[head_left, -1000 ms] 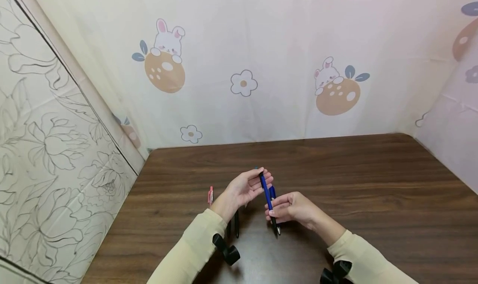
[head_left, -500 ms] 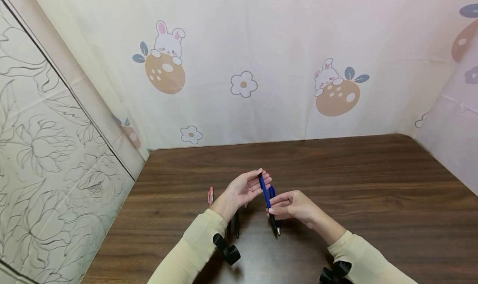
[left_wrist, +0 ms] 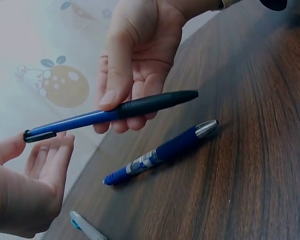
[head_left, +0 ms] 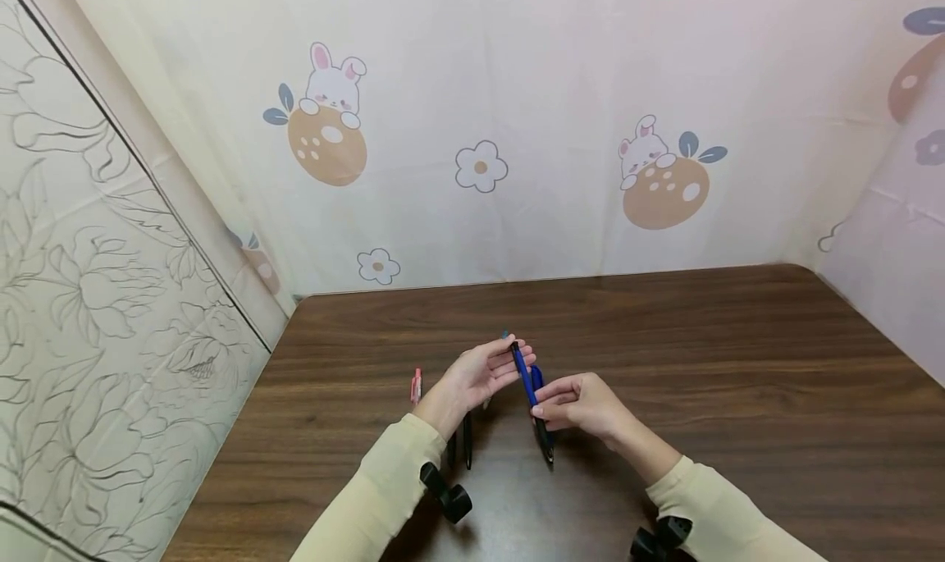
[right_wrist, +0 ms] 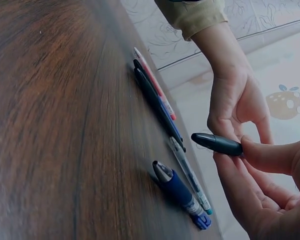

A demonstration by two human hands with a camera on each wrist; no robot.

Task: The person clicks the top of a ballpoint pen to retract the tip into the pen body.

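A blue ballpoint pen (left_wrist: pixel 92 119) with a black grip and black clip is held slantwise above the table between both hands. My left hand (head_left: pixel 476 375) holds its clip end, the thumb on the end and the other fingers nearly straight behind. Closer to the tip, my right hand (head_left: pixel 583 406) pinches the barrel between thumb and fingers. In the right wrist view the pen's black grip (right_wrist: pixel 220 144) sticks out past the right thumb. Below lies a thicker blue pen (left_wrist: pixel 175 150) with a silver tip, not touched by either hand.
On the dark wood table (head_left: pixel 701 365), a clear pen (right_wrist: pixel 189 172) with a teal end lies beside the thicker blue pen. Dark pens (right_wrist: pixel 157 105) and a pink-red pen (right_wrist: pixel 157 82) lie farther left, partly behind my left arm. A patterned curtain (head_left: pixel 546 217) hangs behind.
My right hand has risen slightly, its fingers now a little higher along the held pen. The left hand keeps its hold, barely shifted. The pens on the table stay put.
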